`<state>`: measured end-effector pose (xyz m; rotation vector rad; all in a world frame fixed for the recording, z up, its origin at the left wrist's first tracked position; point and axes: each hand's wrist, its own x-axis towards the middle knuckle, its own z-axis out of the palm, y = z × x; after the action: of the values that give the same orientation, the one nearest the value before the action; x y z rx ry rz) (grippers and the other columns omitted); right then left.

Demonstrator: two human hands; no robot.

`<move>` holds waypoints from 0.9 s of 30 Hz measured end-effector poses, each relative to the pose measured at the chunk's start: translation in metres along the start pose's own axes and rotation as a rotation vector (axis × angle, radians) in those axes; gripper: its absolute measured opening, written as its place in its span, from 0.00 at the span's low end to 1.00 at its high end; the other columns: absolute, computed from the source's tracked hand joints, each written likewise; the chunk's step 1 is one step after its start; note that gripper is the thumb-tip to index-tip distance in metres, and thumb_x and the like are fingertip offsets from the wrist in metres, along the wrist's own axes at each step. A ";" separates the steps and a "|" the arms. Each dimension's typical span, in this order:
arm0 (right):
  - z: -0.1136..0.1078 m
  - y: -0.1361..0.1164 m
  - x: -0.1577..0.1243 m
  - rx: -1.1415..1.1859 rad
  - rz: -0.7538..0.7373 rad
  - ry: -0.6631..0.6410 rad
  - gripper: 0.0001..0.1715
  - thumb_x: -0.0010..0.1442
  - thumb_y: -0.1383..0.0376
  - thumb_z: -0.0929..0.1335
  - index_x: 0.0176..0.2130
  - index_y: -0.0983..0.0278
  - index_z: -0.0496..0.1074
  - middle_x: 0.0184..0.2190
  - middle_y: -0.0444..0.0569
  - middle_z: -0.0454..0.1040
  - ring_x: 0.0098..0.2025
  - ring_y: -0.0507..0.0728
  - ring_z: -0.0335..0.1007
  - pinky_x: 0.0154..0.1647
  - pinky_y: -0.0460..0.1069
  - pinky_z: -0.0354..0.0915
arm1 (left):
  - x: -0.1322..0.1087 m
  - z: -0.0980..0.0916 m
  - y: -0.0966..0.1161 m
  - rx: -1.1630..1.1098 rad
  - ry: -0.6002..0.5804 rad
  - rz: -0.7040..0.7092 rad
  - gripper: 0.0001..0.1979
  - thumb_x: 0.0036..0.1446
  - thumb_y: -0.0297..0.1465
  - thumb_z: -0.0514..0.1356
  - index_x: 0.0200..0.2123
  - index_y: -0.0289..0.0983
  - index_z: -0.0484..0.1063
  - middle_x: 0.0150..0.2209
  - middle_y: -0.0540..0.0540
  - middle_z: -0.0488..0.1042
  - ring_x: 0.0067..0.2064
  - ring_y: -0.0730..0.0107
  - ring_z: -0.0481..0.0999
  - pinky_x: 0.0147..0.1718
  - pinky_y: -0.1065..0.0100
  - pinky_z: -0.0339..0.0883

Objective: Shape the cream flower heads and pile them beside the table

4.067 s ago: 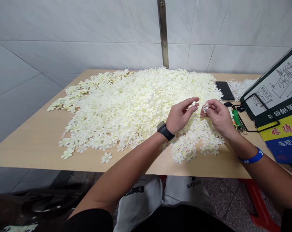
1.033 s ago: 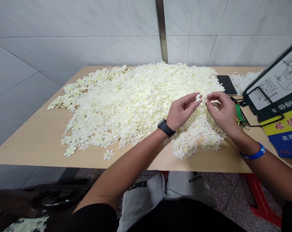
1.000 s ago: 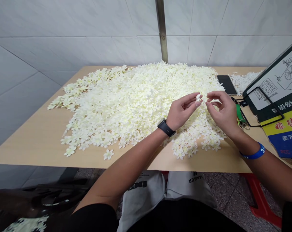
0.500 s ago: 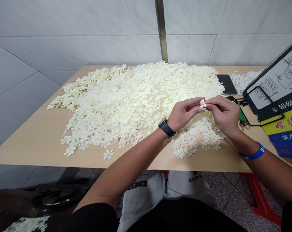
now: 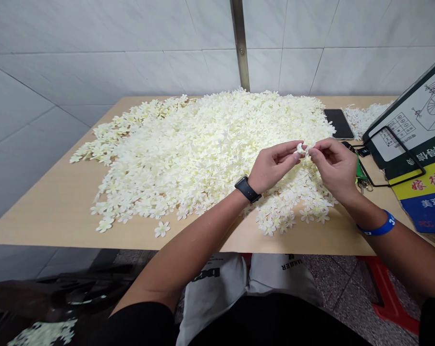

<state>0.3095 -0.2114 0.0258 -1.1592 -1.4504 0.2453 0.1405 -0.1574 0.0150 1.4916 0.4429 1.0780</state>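
Observation:
A small white artificial flower [image 5: 300, 149] is pinched between the thumb and fingers of my left hand [image 5: 271, 167], its petals bunched together. Close beside it on the right, my right hand [image 5: 337, 168] is closed in a pinch at a small white bit [image 5: 308, 148], too small to name. Both hands hover over the right part of a wide heap of cream-white flowers [image 5: 203, 149], which covers much of the table [image 5: 58, 206]. One loose flower [image 5: 162, 229] lies apart near the front edge.
At the back right lie a dark phone [image 5: 338, 124] and a pile of thin white scraps [image 5: 366, 117]. A printed cardboard box [image 5: 415, 139] leans at the right, with a black wire frame [image 5: 406, 180] and keys [image 5: 364, 185] by it. Below is a red stool [image 5: 386, 293].
My hands have drawn slightly apart and up. A small white bit now shows at my right fingertips, while the flower stays in my left hand.

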 end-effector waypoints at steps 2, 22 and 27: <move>-0.001 0.002 0.001 -0.014 0.023 0.007 0.07 0.63 0.62 0.70 0.32 0.60 0.71 0.28 0.44 0.72 0.29 0.52 0.67 0.30 0.49 0.64 | 0.000 0.000 0.002 -0.026 0.012 -0.009 0.26 0.57 0.46 0.69 0.53 0.37 0.78 0.52 0.40 0.81 0.53 0.57 0.83 0.54 0.57 0.80; -0.001 -0.005 0.002 -0.113 -0.180 -0.073 0.03 0.62 0.65 0.72 0.35 0.57 0.78 0.34 0.47 0.79 0.36 0.57 0.74 0.38 0.55 0.71 | 0.002 -0.005 -0.003 0.119 -0.058 0.007 0.27 0.54 0.47 0.71 0.54 0.41 0.79 0.56 0.42 0.80 0.58 0.56 0.79 0.60 0.55 0.74; -0.001 -0.003 0.000 -0.100 -0.165 -0.036 0.08 0.63 0.67 0.70 0.34 0.56 0.80 0.32 0.46 0.80 0.35 0.57 0.76 0.38 0.55 0.71 | 0.002 -0.004 -0.001 0.131 -0.066 0.008 0.25 0.55 0.45 0.70 0.53 0.41 0.79 0.53 0.43 0.81 0.54 0.59 0.82 0.57 0.57 0.77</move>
<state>0.3084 -0.2131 0.0287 -1.1122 -1.5954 0.0803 0.1380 -0.1534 0.0144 1.6409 0.4691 1.0183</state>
